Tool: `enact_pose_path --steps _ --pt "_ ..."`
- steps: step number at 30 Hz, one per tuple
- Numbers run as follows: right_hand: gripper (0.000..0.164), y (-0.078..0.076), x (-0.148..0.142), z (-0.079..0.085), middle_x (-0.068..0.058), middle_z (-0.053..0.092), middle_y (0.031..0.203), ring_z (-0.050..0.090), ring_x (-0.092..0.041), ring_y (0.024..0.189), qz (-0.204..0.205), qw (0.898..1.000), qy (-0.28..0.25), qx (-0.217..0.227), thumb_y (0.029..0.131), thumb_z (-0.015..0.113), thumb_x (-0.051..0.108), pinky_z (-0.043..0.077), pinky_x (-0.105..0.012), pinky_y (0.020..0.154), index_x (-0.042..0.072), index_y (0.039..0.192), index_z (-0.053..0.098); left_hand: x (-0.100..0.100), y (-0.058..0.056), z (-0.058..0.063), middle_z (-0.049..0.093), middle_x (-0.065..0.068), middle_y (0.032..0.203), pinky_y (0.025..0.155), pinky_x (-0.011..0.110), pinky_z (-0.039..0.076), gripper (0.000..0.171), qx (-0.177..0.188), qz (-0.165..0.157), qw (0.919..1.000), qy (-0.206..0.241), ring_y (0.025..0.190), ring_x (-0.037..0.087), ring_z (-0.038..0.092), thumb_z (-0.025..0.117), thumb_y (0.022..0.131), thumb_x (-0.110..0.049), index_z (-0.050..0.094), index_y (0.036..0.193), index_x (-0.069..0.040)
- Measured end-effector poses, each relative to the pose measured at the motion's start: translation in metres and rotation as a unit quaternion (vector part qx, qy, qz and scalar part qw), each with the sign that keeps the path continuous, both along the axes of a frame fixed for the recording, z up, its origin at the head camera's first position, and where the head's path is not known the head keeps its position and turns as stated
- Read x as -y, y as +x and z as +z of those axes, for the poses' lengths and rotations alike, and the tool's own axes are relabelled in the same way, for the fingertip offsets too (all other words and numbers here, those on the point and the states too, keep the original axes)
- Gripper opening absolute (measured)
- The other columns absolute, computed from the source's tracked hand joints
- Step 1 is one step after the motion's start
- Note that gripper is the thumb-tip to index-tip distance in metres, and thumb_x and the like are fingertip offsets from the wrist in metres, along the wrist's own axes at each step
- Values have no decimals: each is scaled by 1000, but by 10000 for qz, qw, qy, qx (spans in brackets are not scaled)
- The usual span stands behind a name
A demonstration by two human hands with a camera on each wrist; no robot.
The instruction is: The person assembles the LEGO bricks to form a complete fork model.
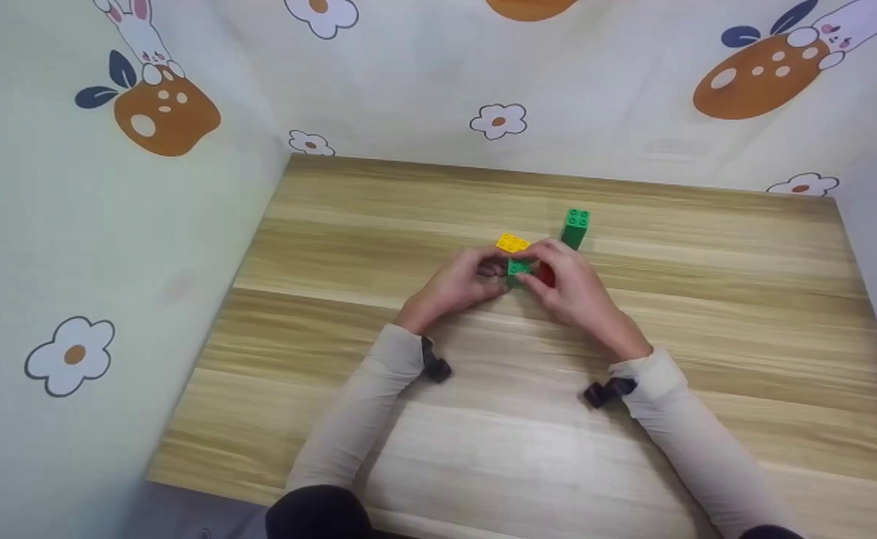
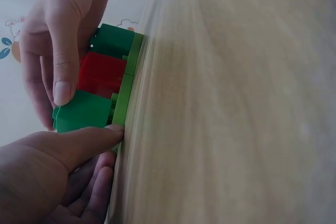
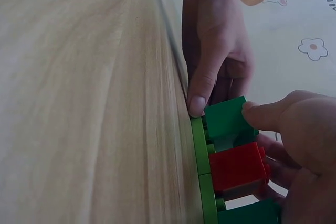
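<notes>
A low light green base point(image 2: 123, 98) of thin pieces laid end to end lies on the table. My right hand point(image 1: 569, 284) pinches a green building block point(image 3: 227, 121) between thumb and fingers, at the base's end near the left hand. In the left wrist view, that block sits slightly tilted over the base's studs. With its thumb against the base's end and its fingers curled behind, my left hand point(image 1: 468, 281) holds the base steady. A red block point(image 3: 239, 167) stands on the base beside the green one, and another green block point(image 2: 115, 40) stands past it.
Just behind the hands lies a yellow studded block point(image 1: 512, 242). An upright green block point(image 1: 575, 224) shows beyond the right hand. The wooden table point(image 1: 334, 224) meets patterned walls at the back and on the left.
</notes>
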State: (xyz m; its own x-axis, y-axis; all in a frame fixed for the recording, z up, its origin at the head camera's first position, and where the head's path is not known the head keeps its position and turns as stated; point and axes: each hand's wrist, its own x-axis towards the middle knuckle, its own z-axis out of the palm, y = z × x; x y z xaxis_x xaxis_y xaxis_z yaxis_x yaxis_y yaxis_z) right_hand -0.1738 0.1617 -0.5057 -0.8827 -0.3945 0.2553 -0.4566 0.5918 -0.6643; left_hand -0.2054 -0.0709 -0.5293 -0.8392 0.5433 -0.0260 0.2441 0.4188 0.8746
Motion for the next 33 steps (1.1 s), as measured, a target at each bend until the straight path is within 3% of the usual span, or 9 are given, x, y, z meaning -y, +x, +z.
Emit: enact_pose_path --steps 10,16,21,26,33 --pt "29 -2 -2 2 -4 71 128 65 -25 119 -80 9998 -11 173 101 80 25 55 -47 106 17 128 77 1 0 0 75 12 128 107 32 60 46 2 -22 10000 44 118 24 74 82 95 -7 68 138 -2" --pt "31 -1 -1 1 -3 72 127 68 -26 119 -107 9997 58 210 100 81 27 56 -49 108 18 129 78 1 0 -1 77 7 127 106 30 60 45 -248 -83 9996 67 116 20 75 86 94 -15 71 137 -9" --pt "33 0 0 0 -4 72 122 66 -25 111 -150 9996 158 176 99 82 27 57 -44 98 18 130 79 0 0 -3 79 3 125 104 28 61 40 -358 37 9994 4 114 16 76 86 95 -18 74 133 -13" --pt "33 -1 1 1 -5 71 111 60 -24 98 -160 9994 214 211 98 83 26 49 -36 83 18 130 79 -1 0 -4 80 4 124 103 29 61 39 -355 82 9993 -3 113 15 76 86 95 -18 75 132 -14" --pt "33 -1 0 4 -4 73 110 61 -24 97 -153 9990 311 267 98 83 26 51 -37 86 17 129 79 -1 0 -5 80 4 123 101 27 62 38 -405 50 9992 55 111 15 76 86 94 -16 76 131 -13"
